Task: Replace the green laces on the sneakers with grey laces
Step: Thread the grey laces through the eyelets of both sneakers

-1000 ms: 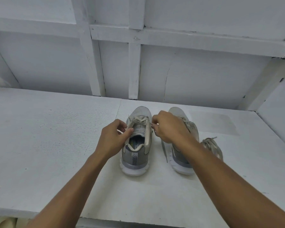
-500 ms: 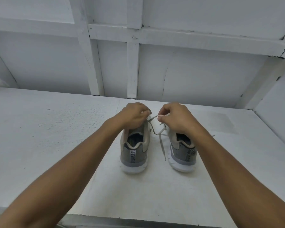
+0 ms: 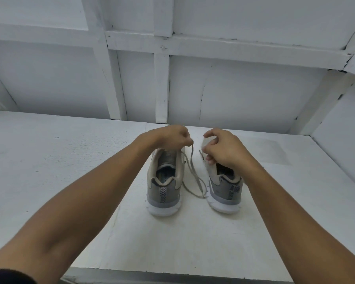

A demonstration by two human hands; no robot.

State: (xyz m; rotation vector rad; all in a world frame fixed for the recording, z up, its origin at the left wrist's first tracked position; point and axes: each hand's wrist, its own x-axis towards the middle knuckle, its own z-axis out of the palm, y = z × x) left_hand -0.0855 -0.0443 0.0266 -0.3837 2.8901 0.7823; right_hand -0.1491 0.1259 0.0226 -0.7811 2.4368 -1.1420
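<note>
Two grey sneakers stand side by side on the white table, heels toward me: the left sneaker and the right sneaker. My left hand hovers over the left sneaker's front and pinches a grey lace. The lace hangs down between the shoes and loops on the table. My right hand is over the right sneaker's front with its fingers curled. A short strip of lace shows beside its thumb; I cannot tell whether it is pinched. Both shoes' eyelets are hidden by my hands.
A white panelled wall with wooden battens rises right behind the table. A side wall closes the right. The table's front edge runs near my elbows.
Both hands have moved from the shoe tongues forward to the shoes' fronts. The lace stretched between my hands half a second ago now hangs from my left hand alone, and the hands are farther apart.
</note>
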